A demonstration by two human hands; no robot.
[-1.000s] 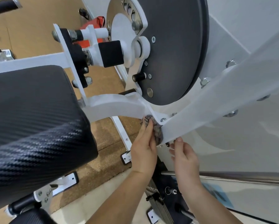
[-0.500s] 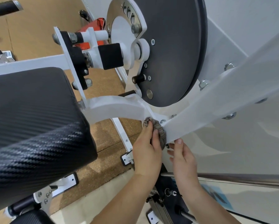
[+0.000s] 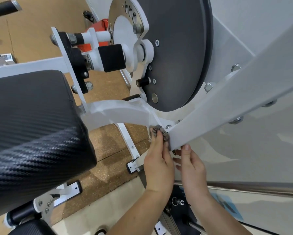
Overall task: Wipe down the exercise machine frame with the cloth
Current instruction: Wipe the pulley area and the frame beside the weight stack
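Head view, left to right: one black pad (image 3: 32, 124) fills the left side, fixed to the white frame (image 3: 118, 112), whose curved bar runs rightward under one dark disc (image 3: 176, 53). Where that bar meets the slanting beam (image 3: 227, 102) sits one grey cloth (image 3: 159, 129), wadded into the joint and touching the beam's lower end. The left hand (image 3: 157, 163) grips it, fingers curled over the wad and pressing it to the metal. Just beside it, the right hand (image 3: 191, 167) holds nothing; its fingers are straight, one fingertip touching the beam's bottom edge. Two hands, one cloth.

The cloth looks light, soft and limp, so it is probably best held bunched under the fingertips, as here; held loosely it would likely flop and slide off the paint. The frame looks stiff, heavy and fixed, with smooth paint. It probably will not give under pressure, though bolt heads and plate edges near the joint could snag the fabric. At least four nuts show along the beam.
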